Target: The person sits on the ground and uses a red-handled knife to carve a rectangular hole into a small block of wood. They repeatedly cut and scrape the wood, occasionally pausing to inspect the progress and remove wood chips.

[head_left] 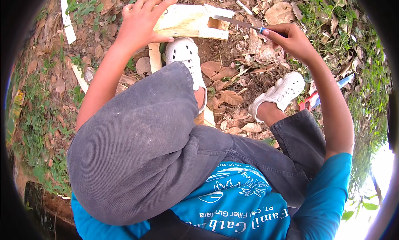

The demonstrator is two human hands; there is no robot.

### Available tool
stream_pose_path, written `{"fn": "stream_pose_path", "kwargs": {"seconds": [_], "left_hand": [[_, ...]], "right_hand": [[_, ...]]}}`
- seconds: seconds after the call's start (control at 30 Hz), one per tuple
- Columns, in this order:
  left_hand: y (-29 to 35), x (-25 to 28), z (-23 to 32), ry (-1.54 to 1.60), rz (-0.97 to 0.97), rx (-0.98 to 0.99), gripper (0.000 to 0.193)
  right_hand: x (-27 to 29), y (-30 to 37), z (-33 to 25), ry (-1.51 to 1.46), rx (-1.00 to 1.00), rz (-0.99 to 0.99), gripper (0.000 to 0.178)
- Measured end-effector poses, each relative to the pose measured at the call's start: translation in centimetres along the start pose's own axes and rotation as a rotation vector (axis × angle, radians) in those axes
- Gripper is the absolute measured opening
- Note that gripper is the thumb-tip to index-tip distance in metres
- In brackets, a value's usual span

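Note:
A pale wooden board [183, 20] lies crosswise at the top of the view, with a notch cut into its right end. My left hand [143, 22] grips the board's left end, fingers over the far edge and thumb at the near edge. My right hand [291, 40] is closed round the handle of a narrow metal-bladed tool [239, 23] with a blue band by the grip. The blade's tip reaches into the notch. Whether it is a file or a chisel I cannot tell. My left white clog [183, 53] is close against the board's near edge.
A long wooden strip [155, 57] runs beneath the board. Thin wood offcuts [67, 20] lie at the left. A saw with a red handle [308, 102] lies beyond my right clog [280, 90]. Dry leaves [230, 98] and grass cover the ground.

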State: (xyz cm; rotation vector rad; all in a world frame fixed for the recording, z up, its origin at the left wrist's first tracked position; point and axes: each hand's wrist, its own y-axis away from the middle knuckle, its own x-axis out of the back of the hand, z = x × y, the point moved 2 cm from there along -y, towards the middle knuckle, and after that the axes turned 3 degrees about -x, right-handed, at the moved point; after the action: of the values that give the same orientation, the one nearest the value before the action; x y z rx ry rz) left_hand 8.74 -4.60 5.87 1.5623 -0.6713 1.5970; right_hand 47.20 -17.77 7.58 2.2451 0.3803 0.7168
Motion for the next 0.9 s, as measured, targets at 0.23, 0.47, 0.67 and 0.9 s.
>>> {"fn": "stream_pose_path", "kwargs": {"seconds": [0.23,0.47,0.67,0.9], "left_hand": [[-0.1,-0.1,0.1,-0.043,-0.011,0.001,0.107],[-0.3,-0.2,0.1,-0.067,-0.013,-0.004,0.106],[-0.2,0.0,0.1,-0.055,-0.052,0.024,0.105],[-0.4,-0.1,0.0,-0.046,0.013,-0.011,0.102]], "right_hand": [[-0.5,1.1,-1.6,0.246,0.156,0.150,0.045],[-5.7,0.6,3.5,-0.448,-0.065,-0.134,0.041],[-7.4,1.6,3.4,-0.685,-0.208,-0.243,0.037],[-5.8,1.7,2.6,-0.633,-0.141,-0.256,0.042]]}}
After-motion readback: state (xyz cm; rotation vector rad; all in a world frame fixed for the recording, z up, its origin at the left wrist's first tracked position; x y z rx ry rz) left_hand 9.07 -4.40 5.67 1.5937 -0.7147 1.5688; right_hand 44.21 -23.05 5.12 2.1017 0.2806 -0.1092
